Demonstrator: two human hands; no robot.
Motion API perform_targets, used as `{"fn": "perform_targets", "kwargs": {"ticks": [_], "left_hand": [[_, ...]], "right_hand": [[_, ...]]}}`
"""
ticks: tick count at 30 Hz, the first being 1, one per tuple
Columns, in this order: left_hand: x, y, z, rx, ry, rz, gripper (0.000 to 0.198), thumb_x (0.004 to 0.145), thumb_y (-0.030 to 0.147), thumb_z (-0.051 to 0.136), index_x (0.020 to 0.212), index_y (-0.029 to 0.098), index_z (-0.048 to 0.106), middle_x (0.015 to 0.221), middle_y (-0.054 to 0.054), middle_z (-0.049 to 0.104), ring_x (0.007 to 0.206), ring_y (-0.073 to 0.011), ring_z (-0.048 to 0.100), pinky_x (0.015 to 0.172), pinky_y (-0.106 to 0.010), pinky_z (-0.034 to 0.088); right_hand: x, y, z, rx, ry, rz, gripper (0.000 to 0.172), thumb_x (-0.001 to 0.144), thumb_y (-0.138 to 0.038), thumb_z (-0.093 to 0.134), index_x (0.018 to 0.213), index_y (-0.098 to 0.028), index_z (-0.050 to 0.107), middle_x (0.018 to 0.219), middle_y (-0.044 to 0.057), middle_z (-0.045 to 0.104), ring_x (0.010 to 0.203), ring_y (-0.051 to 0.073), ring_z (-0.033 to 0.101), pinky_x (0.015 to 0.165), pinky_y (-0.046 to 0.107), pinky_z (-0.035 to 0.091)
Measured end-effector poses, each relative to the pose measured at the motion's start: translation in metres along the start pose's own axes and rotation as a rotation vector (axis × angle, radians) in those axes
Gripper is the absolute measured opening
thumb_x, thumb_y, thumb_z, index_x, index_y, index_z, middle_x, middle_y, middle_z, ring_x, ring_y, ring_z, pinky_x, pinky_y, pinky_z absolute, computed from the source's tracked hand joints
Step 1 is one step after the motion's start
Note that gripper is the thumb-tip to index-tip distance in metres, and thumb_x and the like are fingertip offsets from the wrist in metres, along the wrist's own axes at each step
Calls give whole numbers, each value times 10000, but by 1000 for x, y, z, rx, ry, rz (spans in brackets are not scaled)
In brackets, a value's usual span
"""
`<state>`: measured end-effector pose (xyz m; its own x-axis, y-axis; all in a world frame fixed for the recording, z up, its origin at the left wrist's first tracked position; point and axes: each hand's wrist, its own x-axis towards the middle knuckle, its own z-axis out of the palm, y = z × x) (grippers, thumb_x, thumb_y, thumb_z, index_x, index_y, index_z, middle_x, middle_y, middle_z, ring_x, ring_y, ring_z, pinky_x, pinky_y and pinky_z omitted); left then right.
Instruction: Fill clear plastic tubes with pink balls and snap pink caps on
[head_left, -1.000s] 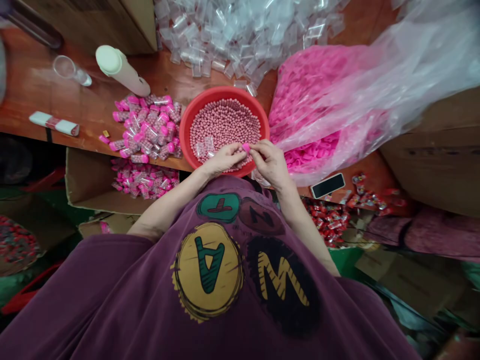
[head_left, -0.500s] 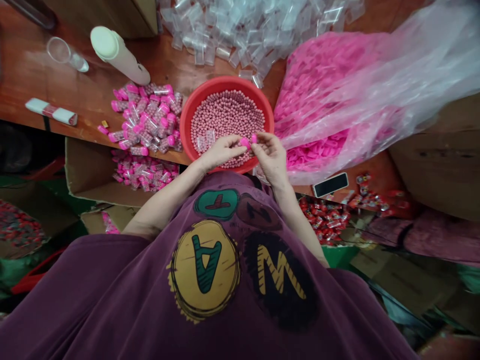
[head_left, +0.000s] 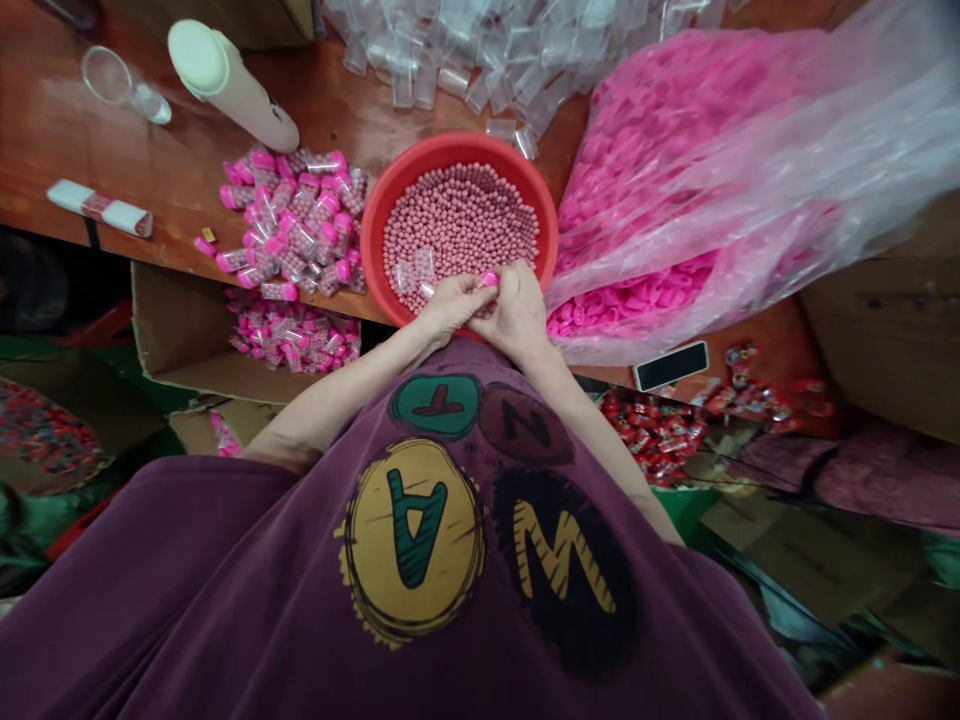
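Over the near rim of a red basin [head_left: 379, 190], my two hands meet. My left hand [head_left: 448, 306] is closed around a small container, mostly hidden by the fingers, with its pink cap [head_left: 488, 278] showing on top. My right hand [head_left: 520, 312] is closed against the same cap, fingers curled. Pink beads [head_left: 465, 215] fill the basin, and a few clear vials [head_left: 420, 268] holding beads lie on them at the left. To the left of the basin is a heap of filled, pink-capped vials [head_left: 296, 225].
Loose pink caps fill a clear plastic bag [head_left: 810, 190] on the right. Empty clear vials [head_left: 487, 55] lie at the back. A cardboard box [head_left: 169, 330] below the table edge holds more filled vials. A white tumbler [head_left: 232, 85] and a phone [head_left: 671, 366] are on the table.
My right hand has turned and closed in beside my left. Two pink caps showed between the fingers before; one shows now. The view has shifted slightly.
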<state>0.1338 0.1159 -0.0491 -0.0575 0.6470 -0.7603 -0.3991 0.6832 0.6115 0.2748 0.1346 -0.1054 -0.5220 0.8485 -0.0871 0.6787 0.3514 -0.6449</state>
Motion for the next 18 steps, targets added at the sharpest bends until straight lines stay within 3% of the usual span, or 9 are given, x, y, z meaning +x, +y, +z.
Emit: {"fn": "perform_targets", "kwargs": {"ticks": [6, 11, 18], "left_hand": [[11, -12, -12, 27, 26, -42, 377, 876, 281, 958, 713, 155, 643, 611, 55, 604, 614, -84, 527, 631, -215, 413], [14, -14, -23, 101, 97, -12, 254, 958, 111, 792, 746, 150, 658, 617, 56, 601, 632, -104, 534, 667, -233, 418], [18, -22, -39, 208, 140, 143, 198, 957, 57, 703, 788, 156, 668, 690, 52, 609, 675, -98, 531, 685, -223, 412]], "right_hand": [[2, 2, 21, 73, -45, 33, 423, 831, -316, 790, 1178, -195, 579, 1215, 197, 642, 1265, 460, 612, 1131, 740, 526], [2, -7, 35, 61, -55, 86, 572, 840, -311, 766, 1357, -155, 576, 1323, 234, 643, 1289, 450, 610, 1129, 721, 528], [14, -4, 58, 125, 0, 26, 363, 903, -304, 677, 1240, -203, 587, 1238, 185, 630, 1233, 412, 590, 1135, 717, 513]]}}
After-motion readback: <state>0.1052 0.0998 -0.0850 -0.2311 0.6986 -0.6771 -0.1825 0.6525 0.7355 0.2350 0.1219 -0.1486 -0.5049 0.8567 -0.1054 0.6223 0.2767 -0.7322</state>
